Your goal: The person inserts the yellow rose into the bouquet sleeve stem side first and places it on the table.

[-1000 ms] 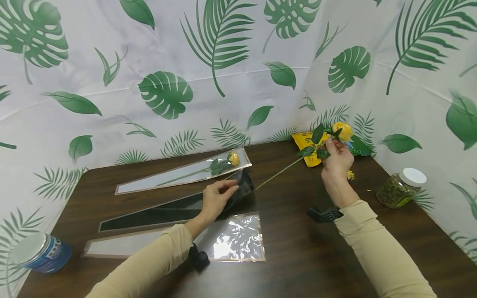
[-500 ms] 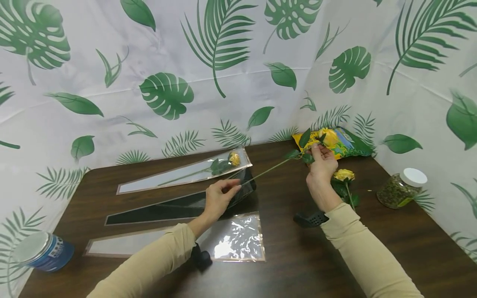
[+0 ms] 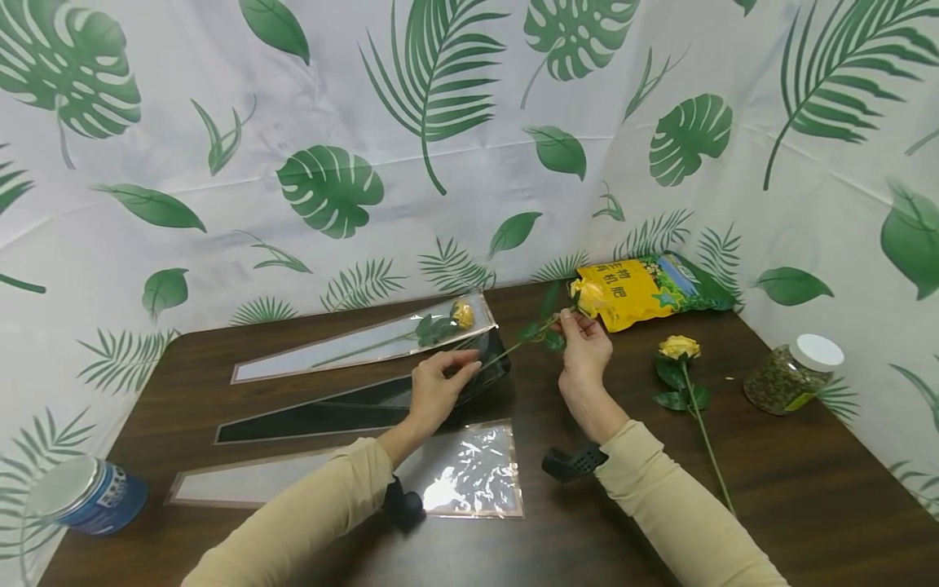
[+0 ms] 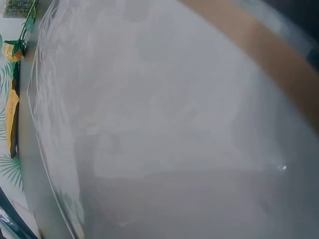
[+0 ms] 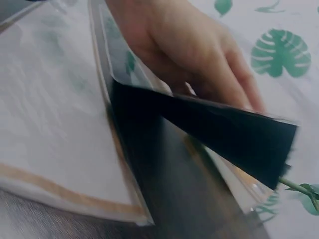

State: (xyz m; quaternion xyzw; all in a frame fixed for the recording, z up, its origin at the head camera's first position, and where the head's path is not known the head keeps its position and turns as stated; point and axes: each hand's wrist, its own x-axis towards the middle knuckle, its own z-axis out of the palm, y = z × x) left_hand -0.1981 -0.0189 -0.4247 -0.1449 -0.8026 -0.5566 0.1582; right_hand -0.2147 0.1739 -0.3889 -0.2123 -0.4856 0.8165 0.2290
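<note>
My right hand (image 3: 587,359) pinches a yellow artificial rose (image 3: 587,295) by the stem, just under the bloom. The rose's green stem (image 3: 506,352) slants down left into the mouth of a black flower sleeve (image 3: 315,416); its lower end is hidden. My left hand (image 3: 438,385) pinches the sleeve's upper edge near that mouth. In the right wrist view the black sleeve (image 5: 229,134) stands raised and gaping, the left hand (image 5: 184,50) behind it and the stem (image 5: 296,186) at its tip. A white sleeve (image 4: 149,99), blurred, fills most of the left wrist view.
Behind lies a white sleeve (image 3: 359,338) holding a yellow rose (image 3: 463,315); in front, another white sleeve (image 3: 469,473). A loose rose (image 3: 679,348), a yellow bag (image 3: 631,297) and a white-lidded jar (image 3: 788,379) are on the right. A blue can (image 3: 99,497) stands left.
My right hand has moved left and a little down with the rose, bringing its stem further into the black sleeve. The loose rose and bag are now uncovered. My left hand has barely moved.
</note>
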